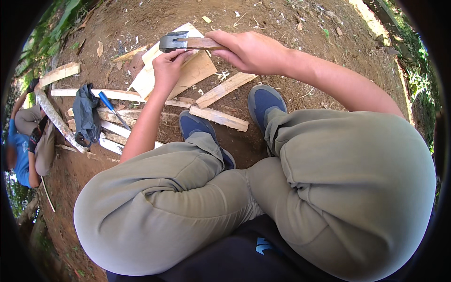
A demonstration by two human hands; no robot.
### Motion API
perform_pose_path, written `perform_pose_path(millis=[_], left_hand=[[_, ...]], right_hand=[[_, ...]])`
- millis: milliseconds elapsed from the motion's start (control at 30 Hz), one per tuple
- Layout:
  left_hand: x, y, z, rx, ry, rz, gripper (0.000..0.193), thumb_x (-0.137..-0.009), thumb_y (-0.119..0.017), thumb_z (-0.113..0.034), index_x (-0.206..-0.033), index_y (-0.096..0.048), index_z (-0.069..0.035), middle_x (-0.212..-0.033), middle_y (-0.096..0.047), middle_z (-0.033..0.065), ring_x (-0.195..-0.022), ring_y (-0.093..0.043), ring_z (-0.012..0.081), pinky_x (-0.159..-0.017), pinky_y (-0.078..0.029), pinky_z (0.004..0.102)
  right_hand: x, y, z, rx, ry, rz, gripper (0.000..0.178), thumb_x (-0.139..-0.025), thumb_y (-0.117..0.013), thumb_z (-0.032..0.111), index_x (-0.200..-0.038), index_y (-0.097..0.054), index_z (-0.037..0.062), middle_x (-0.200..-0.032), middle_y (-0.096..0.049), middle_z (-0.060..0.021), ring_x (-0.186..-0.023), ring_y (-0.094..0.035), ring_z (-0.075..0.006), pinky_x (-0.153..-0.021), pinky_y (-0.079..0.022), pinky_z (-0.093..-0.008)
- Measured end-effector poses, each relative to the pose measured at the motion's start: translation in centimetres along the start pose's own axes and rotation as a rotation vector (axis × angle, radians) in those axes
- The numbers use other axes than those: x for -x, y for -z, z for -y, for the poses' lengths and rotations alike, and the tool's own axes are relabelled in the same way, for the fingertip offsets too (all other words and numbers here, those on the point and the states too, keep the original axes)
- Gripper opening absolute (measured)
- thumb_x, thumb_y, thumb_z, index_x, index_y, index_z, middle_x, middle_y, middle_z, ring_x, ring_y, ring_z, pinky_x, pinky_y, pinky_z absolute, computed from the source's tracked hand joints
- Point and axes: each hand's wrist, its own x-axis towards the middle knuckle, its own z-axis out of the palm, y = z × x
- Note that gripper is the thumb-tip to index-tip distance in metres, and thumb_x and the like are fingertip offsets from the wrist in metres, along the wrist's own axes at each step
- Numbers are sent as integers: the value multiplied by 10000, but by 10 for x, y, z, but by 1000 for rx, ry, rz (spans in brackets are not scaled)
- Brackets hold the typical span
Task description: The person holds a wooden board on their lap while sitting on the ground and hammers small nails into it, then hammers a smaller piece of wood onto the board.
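Right hand (pixel 253 50) grips a hammer (pixel 195 43) whose metal head (pixel 170 43) juts out leftward.

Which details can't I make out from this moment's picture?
All in the head view:
- Whether the left hand pinches something: too small to tell, close beside the hammer.
- The handle's far end: hidden by the right hand.
- Parts of the wooden strips: behind the left forearm.
- The blue-handled tool's tip shape: too small.
- The co-worker: partly cut off by the lens rim.
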Motion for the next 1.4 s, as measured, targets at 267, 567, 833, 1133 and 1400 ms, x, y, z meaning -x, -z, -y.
perform_pose_path(millis=[267, 567, 833, 1133, 1400], left_hand=[[1, 0, 0, -8, 9, 17, 160, -948, -770, -114, -1066, -816, -17, -875, -788, 27, -791, -637, 41, -736, -523, 251], [0, -2, -6, -4, -45, -33, 143, -896, -804, -107, -999, -793, -8, -831, -749, 34, -728, -633, 92, -675, -505, 288], [-1, 4, -5, -35, -74, -40, 104, -875, -810, -67, -959, -797, -8, -891, -771, 74, -740, -688, 132, -702, -530, 288], [3, 3, -9, -3, -24, -20, 203, -838, -870, -147, -994, -817, -26, -851, -758, 67, -741, -667, 138, -707, -520, 291], [3, 6, -18, -13, -19, -35, 165, -858, -852, -140, -1001, -825, -60, -914, -772, 74, -763, -688, 133, -721, -535, 300]], right_hand=[[-2, 4, 4, 54, -52, 71, 344, -1080, -537, 305, -1354, -494, 102, -823, -711, -223, -769, -703, -450, -666, -554, -564], [0, 2, 7, 26, 1, 6, 251, -1086, -522, 321, -1176, -509, 88, -751, -685, -226, -745, -705, -458, -647, -542, -581], [-2, 2, 10, 46, -43, 101, 266, -1089, -517, 331, -1178, -495, 82, -761, -686, -234, -736, -702, -463, -639, -539, -579], [-2, 4, 12, 67, -61, 57, 267, -1087, -519, 336, -1172, -486, 86, -804, -704, -232, -740, -697, -469, -640, -542, -578], [-6, 3, 8, 145, -93, 141, 250, -1076, -535, 320, -1145, -480, 86, -774, -699, -227, -732, -695, -472, -635, -544, -578]])
